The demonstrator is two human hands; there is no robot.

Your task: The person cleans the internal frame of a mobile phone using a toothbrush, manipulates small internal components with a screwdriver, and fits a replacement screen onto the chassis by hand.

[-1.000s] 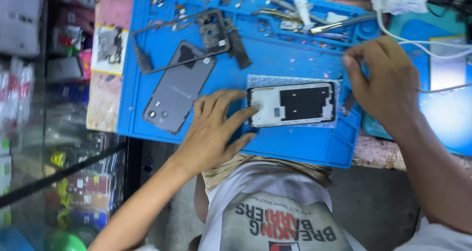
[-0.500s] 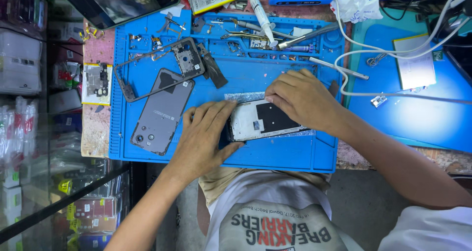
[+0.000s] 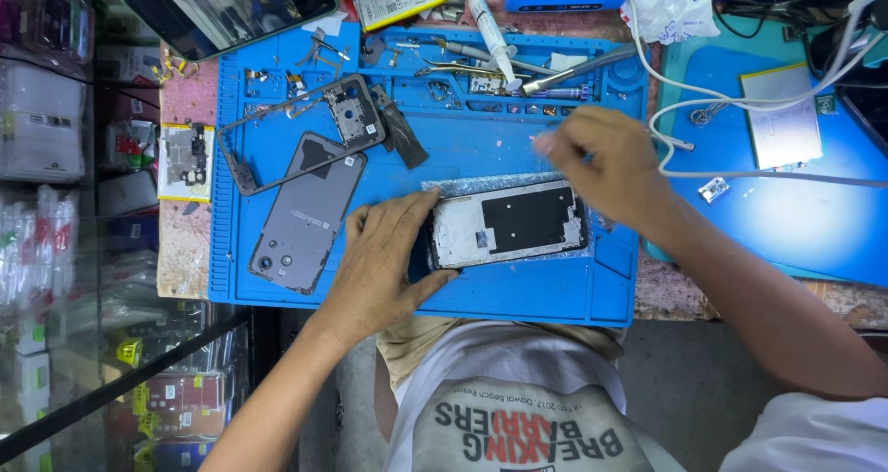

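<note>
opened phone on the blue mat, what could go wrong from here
The left hand pins only one end of the opened phone while the right hand hovers blurred above the other end, so the phone might pivot or slide. Loose small parts and tweezers lie in the repair mat trays just beyond that hand; a sweep could scatter them. The white cable runs close by and might snag.

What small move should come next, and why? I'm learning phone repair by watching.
Probably bring the right hand back down onto the opened phone. The left hand pins the phone's left end on the blue mat, while the right hand hovers above its right end, blurred and seemingly empty.
</note>
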